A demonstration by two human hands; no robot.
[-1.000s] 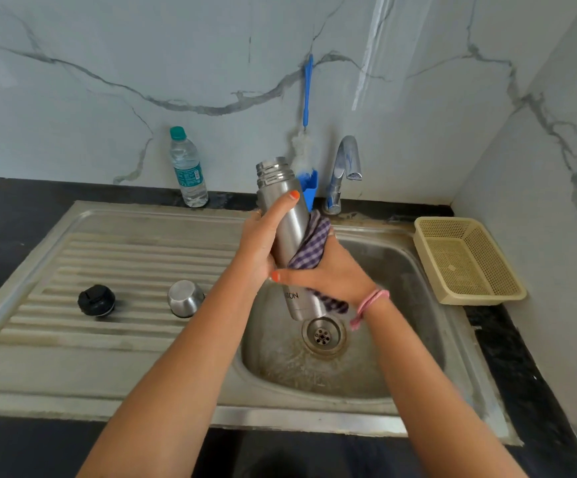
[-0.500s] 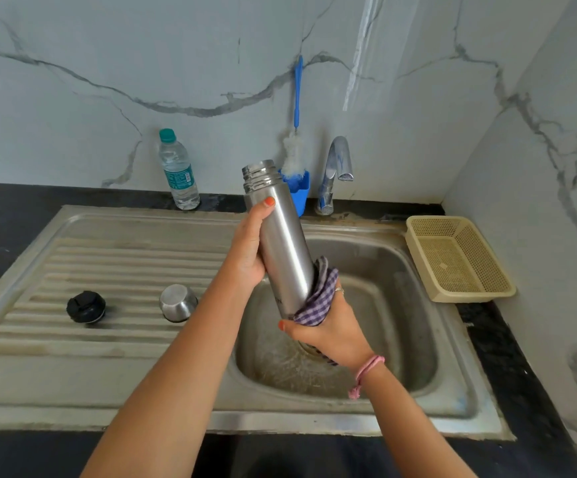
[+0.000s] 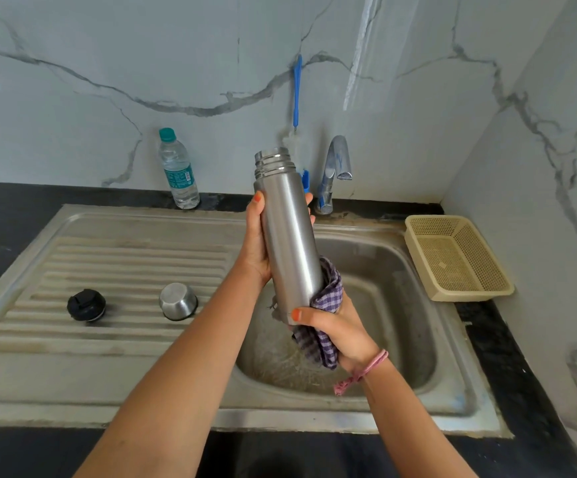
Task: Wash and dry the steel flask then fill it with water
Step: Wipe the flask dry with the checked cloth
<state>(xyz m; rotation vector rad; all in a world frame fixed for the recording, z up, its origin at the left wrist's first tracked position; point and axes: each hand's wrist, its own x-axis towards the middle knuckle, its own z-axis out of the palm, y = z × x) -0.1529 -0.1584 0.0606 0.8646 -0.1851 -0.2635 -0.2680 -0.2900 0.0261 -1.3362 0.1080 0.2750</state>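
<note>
Flask (image 3: 288, 236) uncapped in left hand (image 3: 256, 246), cloth (image 3: 328, 294) around base.

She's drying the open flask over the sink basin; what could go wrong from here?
1. The left hand holds the smooth steel flask only near its top; a hard wipe from the right hand with the checked cloth might slip it into the sink.
2. The cloth covers only the base, so the upper body may stay wet.
</note>
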